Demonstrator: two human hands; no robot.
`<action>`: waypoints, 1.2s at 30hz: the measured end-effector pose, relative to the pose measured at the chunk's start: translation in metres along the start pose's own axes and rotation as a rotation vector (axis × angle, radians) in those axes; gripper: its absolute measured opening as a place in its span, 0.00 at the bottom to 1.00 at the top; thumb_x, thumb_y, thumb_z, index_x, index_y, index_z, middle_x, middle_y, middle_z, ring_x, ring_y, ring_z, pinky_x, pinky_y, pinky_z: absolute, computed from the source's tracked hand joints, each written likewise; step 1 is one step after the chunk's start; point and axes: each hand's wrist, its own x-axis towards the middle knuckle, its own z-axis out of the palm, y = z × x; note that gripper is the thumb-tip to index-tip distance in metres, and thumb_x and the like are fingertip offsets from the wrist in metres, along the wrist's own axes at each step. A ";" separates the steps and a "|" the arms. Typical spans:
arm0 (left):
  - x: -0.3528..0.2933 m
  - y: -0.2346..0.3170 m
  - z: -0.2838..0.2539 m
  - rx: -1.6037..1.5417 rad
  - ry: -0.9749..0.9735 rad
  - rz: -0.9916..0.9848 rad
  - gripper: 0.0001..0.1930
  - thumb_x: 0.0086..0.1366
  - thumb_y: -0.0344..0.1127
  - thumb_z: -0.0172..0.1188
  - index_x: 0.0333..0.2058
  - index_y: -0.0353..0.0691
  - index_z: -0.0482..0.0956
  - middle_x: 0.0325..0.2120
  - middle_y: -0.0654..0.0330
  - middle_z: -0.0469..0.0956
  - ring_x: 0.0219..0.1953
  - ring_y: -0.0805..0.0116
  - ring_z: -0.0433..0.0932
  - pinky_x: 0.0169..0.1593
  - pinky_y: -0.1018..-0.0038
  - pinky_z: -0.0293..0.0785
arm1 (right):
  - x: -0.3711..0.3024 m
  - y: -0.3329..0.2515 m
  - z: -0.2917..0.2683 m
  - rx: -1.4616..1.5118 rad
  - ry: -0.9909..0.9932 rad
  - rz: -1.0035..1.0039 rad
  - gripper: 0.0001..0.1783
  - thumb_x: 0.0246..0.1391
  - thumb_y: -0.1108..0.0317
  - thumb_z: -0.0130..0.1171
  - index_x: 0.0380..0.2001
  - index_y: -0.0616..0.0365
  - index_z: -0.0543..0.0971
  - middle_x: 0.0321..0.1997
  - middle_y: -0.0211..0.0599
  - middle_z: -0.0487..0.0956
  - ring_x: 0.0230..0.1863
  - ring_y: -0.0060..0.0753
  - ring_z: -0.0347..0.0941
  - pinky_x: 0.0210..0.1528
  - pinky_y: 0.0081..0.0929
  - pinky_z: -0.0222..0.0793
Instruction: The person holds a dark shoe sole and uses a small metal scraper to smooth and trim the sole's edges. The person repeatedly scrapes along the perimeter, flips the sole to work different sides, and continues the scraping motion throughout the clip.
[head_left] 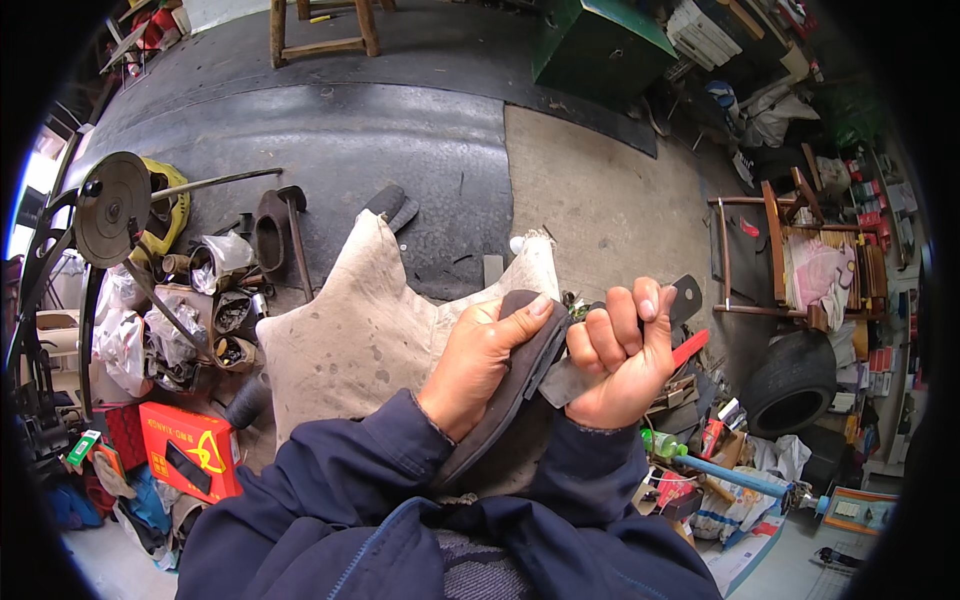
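My left hand is closed round a dark grey shoe, its thumb pressed on the upper end. The shoe is tilted over my lap, with its sole edge toward my right hand. My right hand is curled round a flat metal knife. Its grey blade comes out beside the shoe's sole edge; whether it touches the sole I cannot tell. Beyond my fingers shows a dark flat end with a hole, seemingly the same knife's. A stained beige apron covers my knees.
At left stand a machine with a round wheel, an iron shoe last and bagged odds and ends. A red box lies lower left. Dark sole pieces rest on the mat ahead. A tyre and wooden chair stand right.
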 end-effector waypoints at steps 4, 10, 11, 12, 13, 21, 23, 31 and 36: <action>0.000 0.000 -0.004 0.036 -0.046 0.007 0.13 0.72 0.41 0.60 0.44 0.37 0.79 0.35 0.65 0.82 0.34 0.79 0.80 0.40 0.80 0.76 | -0.002 -0.001 0.000 -0.006 -0.020 0.008 0.20 0.74 0.48 0.42 0.30 0.46 0.64 0.17 0.17 0.51 0.14 0.13 0.40 0.14 0.18 0.41; 0.000 -0.001 -0.005 0.054 -0.044 0.004 0.13 0.72 0.42 0.60 0.43 0.37 0.79 0.34 0.65 0.81 0.33 0.80 0.79 0.39 0.80 0.76 | -0.004 -0.001 -0.002 0.021 -0.087 0.040 0.20 0.74 0.48 0.41 0.30 0.47 0.64 0.17 0.17 0.51 0.14 0.13 0.40 0.15 0.19 0.42; 0.000 -0.001 -0.005 0.056 -0.045 0.007 0.13 0.72 0.42 0.60 0.43 0.37 0.79 0.33 0.66 0.81 0.33 0.80 0.79 0.38 0.80 0.76 | -0.004 -0.001 -0.002 0.045 -0.100 0.045 0.20 0.74 0.47 0.41 0.30 0.47 0.64 0.17 0.17 0.52 0.14 0.13 0.40 0.15 0.19 0.42; 0.000 -0.001 -0.005 0.043 -0.051 0.004 0.13 0.72 0.42 0.60 0.42 0.37 0.79 0.33 0.66 0.81 0.33 0.80 0.79 0.38 0.80 0.76 | -0.004 -0.001 -0.002 0.030 -0.112 0.056 0.20 0.74 0.47 0.41 0.31 0.47 0.64 0.17 0.17 0.52 0.14 0.13 0.40 0.15 0.19 0.42; 0.000 -0.001 -0.005 0.058 -0.047 0.008 0.13 0.72 0.43 0.60 0.42 0.37 0.79 0.33 0.65 0.81 0.33 0.80 0.79 0.38 0.80 0.76 | -0.004 -0.002 -0.002 0.032 -0.123 0.062 0.20 0.74 0.48 0.41 0.31 0.47 0.64 0.17 0.17 0.52 0.14 0.13 0.40 0.16 0.19 0.43; 0.005 0.000 -0.009 -0.041 -0.047 -0.022 0.13 0.72 0.41 0.60 0.44 0.36 0.79 0.34 0.64 0.81 0.33 0.80 0.79 0.38 0.80 0.76 | -0.015 0.006 -0.003 0.005 -0.190 0.166 0.21 0.74 0.47 0.39 0.30 0.47 0.64 0.16 0.17 0.51 0.13 0.14 0.40 0.15 0.20 0.41; 0.005 0.000 -0.008 -0.045 -0.037 -0.023 0.13 0.72 0.41 0.60 0.44 0.36 0.79 0.34 0.62 0.82 0.32 0.79 0.80 0.37 0.80 0.78 | -0.013 0.002 -0.006 0.104 -0.163 0.178 0.21 0.74 0.46 0.39 0.30 0.47 0.64 0.17 0.17 0.51 0.13 0.14 0.40 0.15 0.19 0.41; 0.005 0.004 -0.005 -0.028 -0.016 -0.067 0.13 0.72 0.42 0.59 0.42 0.36 0.80 0.31 0.63 0.83 0.28 0.79 0.81 0.33 0.81 0.79 | 0.000 -0.025 -0.015 0.047 -0.013 0.057 0.21 0.74 0.47 0.40 0.31 0.48 0.66 0.17 0.18 0.53 0.13 0.14 0.41 0.15 0.19 0.42; 0.003 0.007 -0.005 0.022 -0.029 -0.059 0.14 0.73 0.43 0.58 0.42 0.36 0.80 0.31 0.62 0.83 0.28 0.77 0.81 0.33 0.80 0.79 | -0.015 -0.037 -0.004 -0.398 0.001 0.084 0.14 0.71 0.56 0.51 0.38 0.56 0.73 0.19 0.22 0.59 0.13 0.13 0.47 0.14 0.18 0.48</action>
